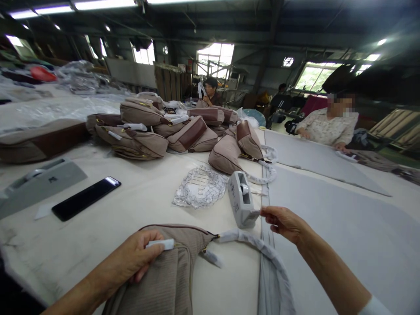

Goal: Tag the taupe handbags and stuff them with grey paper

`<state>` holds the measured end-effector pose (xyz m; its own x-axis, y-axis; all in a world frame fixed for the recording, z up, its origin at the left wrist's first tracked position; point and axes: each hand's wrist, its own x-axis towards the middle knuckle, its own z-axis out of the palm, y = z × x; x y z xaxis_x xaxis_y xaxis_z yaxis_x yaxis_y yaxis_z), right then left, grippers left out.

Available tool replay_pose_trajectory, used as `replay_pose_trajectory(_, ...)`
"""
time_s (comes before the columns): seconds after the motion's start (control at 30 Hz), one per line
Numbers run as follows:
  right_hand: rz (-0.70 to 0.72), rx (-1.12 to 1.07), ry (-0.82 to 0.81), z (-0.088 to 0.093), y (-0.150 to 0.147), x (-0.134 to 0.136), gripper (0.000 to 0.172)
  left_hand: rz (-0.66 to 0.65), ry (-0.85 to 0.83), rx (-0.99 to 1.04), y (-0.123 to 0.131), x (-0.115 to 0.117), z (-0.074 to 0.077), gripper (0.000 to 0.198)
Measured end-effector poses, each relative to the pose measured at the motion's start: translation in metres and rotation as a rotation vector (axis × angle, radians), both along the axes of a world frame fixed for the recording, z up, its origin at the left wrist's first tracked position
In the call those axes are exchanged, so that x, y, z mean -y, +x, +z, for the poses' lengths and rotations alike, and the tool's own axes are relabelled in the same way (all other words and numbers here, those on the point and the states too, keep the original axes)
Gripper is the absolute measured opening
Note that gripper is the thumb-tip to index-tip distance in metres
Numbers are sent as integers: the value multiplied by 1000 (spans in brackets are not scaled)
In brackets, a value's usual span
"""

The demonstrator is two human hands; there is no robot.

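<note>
A taupe ribbed fabric bag (pixel 164 267) lies in front of me, its strap (pixel 252 238) wrapped in white covering and curving to the right. My left hand (pixel 141 253) is closed at the bag's top, pinching a small white-wrapped zipper pull (pixel 160 244) between thumb and fingers. To the right, my right hand (pixel 285 222) pinches at the front end of a grey tape dispenser (pixel 243 201). Its fingertips meet the cutting edge, where a bit of clear tape seems to be; the tape itself is hard to make out.
Behind the dispenser lies a crumpled patterned plastic bag (pixel 200 188). Several similar bags (pixel 193 133) are piled at the back. On the left are a phone (pixel 87 197) and a second dispenser (pixel 42 181). A co-worker (pixel 331 122) stands at the right; another person (pixel 210 94) is beyond the pile.
</note>
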<state>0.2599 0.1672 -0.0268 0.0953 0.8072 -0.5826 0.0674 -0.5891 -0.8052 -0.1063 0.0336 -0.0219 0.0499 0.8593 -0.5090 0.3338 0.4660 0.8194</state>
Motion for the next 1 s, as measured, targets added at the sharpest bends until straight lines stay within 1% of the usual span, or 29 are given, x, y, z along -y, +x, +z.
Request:
replay_pose_trajectory(0.03,-10,-16,-30,-6,-1,7,15,-3,0,1,0,-1,-1,39)
replay_pose_trajectory(0.1,-44,-30,-86,-22,-5,17,16,-9,-1,3,0,-1,-2,39)
replay_pose_trajectory(0.17,-76,-36,-107,-40,-10,20,17,-9,7,5,1,-1,-2,39)
replay_pose_trajectory(0.23,-91,-47,-94,-52,-14,17,18,-1,20,14,3,0,-1,39)
replay_pose_trajectory(0.37,-96,-42,-46,-64,-15,12,17,17,65,8,6,2,-1,37)
replay_pose_trajectory(0.5,-107,42,-18,-68,-13,28,22,2,124,-19,7,5,-5,32)
replay_pose_trajectory(0.57,-106,53,36,-60,-14,39,21,-24,165,-61,8,8,-5,29)
replay_pose_trajectory(0.63,-50,14,115,-41,-23,48,23,-50,263,-156,11,12,-4,23)
replay_pose_trajectory(0.67,17,-21,136,-28,-32,50,26,-58,342,-222,14,15,-3,20)
replay_pose_trajectory(0.73,224,-115,100,0,-56,52,32,-62,517,-367,20,20,-3,15)
replay_pose_trajectory(0.8,467,-206,-14,25,-87,51,34,-64,666,-491,26,24,-8,13)
replay_pose_trajectory(0.83,571,-225,-78,34,-104,50,34,-61,728,-538,28,25,-12,13)
replay_pose_trajectory(0.9,744,-204,-181,47,-137,48,30,-62,855,-605,30,28,-21,13)
replay_pose_trajectory(1.0,924,-102,-258,54,-175,44,22,-69,1018,-675,31,30,-30,14)
